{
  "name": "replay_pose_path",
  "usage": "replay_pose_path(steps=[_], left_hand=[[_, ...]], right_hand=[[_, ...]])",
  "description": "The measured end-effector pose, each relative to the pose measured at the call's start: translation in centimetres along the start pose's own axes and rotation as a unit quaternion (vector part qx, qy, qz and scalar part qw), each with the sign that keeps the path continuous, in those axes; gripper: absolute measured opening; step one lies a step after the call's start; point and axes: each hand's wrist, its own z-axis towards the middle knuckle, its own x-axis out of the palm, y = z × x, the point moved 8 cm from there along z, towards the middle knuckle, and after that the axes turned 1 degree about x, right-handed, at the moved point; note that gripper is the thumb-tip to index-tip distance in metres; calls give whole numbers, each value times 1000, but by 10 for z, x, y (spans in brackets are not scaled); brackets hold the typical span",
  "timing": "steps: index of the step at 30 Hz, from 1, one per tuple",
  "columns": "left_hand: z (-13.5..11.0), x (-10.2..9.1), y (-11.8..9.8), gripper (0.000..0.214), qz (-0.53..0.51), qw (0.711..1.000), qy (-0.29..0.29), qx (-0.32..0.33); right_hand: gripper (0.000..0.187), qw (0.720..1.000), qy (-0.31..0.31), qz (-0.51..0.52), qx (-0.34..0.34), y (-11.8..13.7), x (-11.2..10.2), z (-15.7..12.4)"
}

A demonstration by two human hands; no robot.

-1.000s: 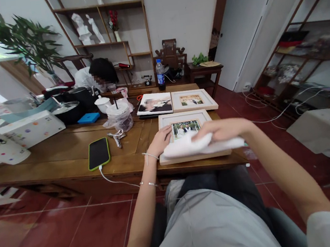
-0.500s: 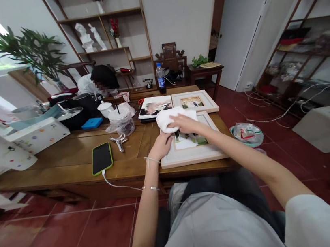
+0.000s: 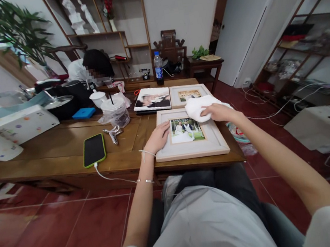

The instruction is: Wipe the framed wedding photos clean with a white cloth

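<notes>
A picture frame (image 3: 187,151) with a pale wide border lies flat near the table's front edge, a photo of two people in its middle. My left hand (image 3: 158,137) rests on its left side, fingers stretched out. In my right hand (image 3: 219,111) is a bunched white cloth (image 3: 200,108), held over the frame's upper right corner, which it hides. Behind lie a second picture frame (image 3: 174,97) and, to its left, a photo album or print (image 3: 152,99) with a picture on top.
On the wooden table (image 3: 131,144) to the left are a charging phone (image 3: 94,150), a silver stand (image 3: 113,135), a bagged cup (image 3: 114,112) and a blue box (image 3: 84,113). A bottle (image 3: 158,69) stands behind. Across the table a person (image 3: 98,65) leans down.
My right hand has slid the cloth rightward from the frame's upper left to its upper right, uncovering the photo. My left hand now lies flatter on the left border. The view has shifted slightly.
</notes>
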Motion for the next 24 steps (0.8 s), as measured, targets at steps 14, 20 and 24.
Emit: replay_pose_path(steps=[14, 20, 24], left_hand=[[-2, -4, -1, 39, -29, 999, 7, -13], [-1, -3, -1, 39, -21, 1000, 3, -12], [-1, -2, -1, 38, -8, 1000, -1, -7]], right_hand=[[63, 991, -93, -95, 32, 28, 11, 33], [62, 998, -22, -57, -13, 54, 18, -2], [62, 998, 23, -39, -30, 92, 9, -53]])
